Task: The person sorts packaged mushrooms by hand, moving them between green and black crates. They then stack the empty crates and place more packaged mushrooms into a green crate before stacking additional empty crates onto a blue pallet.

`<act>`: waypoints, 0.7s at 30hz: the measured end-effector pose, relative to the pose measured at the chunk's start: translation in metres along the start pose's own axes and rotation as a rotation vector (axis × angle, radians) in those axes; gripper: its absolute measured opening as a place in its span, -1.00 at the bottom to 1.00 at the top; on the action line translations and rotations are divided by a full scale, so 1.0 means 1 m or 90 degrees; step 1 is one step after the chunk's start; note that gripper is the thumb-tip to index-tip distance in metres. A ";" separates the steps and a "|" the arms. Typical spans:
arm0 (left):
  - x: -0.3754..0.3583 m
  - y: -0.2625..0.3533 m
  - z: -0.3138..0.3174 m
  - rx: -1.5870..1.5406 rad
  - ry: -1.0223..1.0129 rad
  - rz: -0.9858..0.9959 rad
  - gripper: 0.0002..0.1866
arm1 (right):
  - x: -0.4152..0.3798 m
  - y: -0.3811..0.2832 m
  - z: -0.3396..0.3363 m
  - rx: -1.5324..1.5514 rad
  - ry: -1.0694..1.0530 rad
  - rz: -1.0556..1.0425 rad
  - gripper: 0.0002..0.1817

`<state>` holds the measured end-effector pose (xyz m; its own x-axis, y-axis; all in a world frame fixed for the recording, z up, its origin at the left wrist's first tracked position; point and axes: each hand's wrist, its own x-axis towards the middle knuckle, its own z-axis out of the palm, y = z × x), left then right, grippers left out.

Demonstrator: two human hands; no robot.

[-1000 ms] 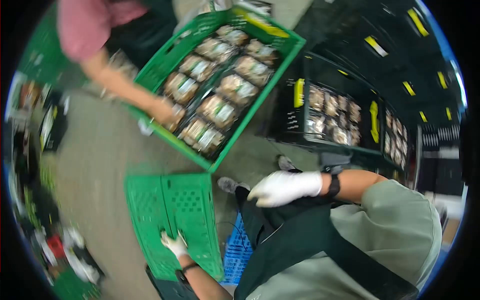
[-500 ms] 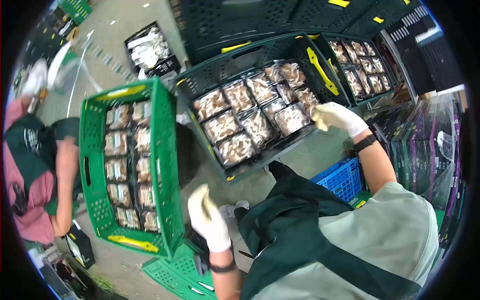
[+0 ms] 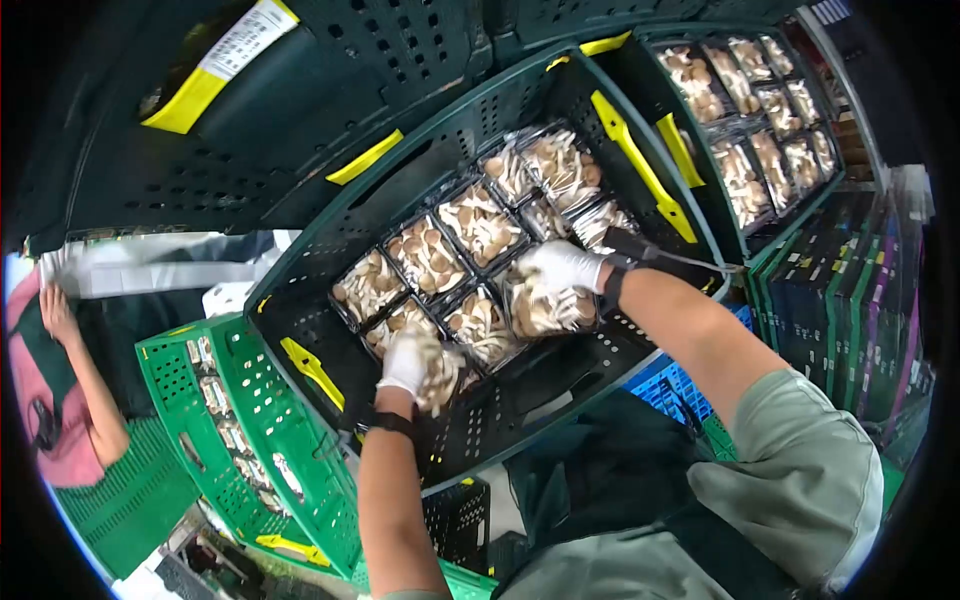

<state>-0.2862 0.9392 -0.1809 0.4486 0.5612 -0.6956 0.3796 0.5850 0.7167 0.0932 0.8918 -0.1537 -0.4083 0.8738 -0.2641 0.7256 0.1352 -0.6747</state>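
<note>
A dark crate point(image 3: 555, 400) in front of me holds several trays of brown-capped mushrooms point(image 3: 480, 222) under clear film. My left hand point(image 3: 404, 362), in a white glove, grips a mushroom tray point(image 3: 438, 380) at the crate's near left; the tray looks tilted and is blurred by motion. My right hand point(image 3: 562, 268), also gloved, is closed over the far edge of another mushroom tray point(image 3: 548, 306) at the near right. Its fingertips are partly hidden against the neighbouring trays.
A second dark crate with mushroom trays point(image 3: 745, 185) adjoins on the right. Tall dark crates point(image 3: 400, 90) with yellow handles stand behind. At left is a green crate point(image 3: 290, 420) with packs inside. A co-worker in a pink top point(image 3: 85, 400) is farther left. Folded crates point(image 3: 840, 300) are stacked right.
My view has moved closer over the dark crate. Both hands, apart and outside the trays before, have come down into the crate and taken hold of mushroom trays.
</note>
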 end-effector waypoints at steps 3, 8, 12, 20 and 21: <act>-0.015 0.057 0.014 0.438 0.267 0.237 -0.87 | 0.011 0.022 0.016 0.287 0.135 0.190 -0.83; 0.001 0.008 0.051 0.528 0.374 0.255 -0.79 | 0.005 0.001 0.045 0.210 0.121 0.236 -0.63; -0.005 0.051 0.064 0.563 0.349 0.229 -0.51 | 0.012 -0.020 -0.035 -0.041 -0.109 0.256 -0.57; 0.060 0.047 0.113 0.575 0.191 0.419 -0.76 | 0.036 0.082 -0.098 -0.574 -0.335 -0.552 -0.73; 0.057 0.054 0.114 0.567 0.153 0.349 -0.77 | 0.052 0.054 -0.120 -0.534 -0.484 -0.573 -0.68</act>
<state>-0.1485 0.9356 -0.1762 0.6029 0.7747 -0.1904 0.6720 -0.3646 0.6445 0.1773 1.0002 -0.1211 -0.8892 -0.0724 -0.4517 0.0647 0.9576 -0.2809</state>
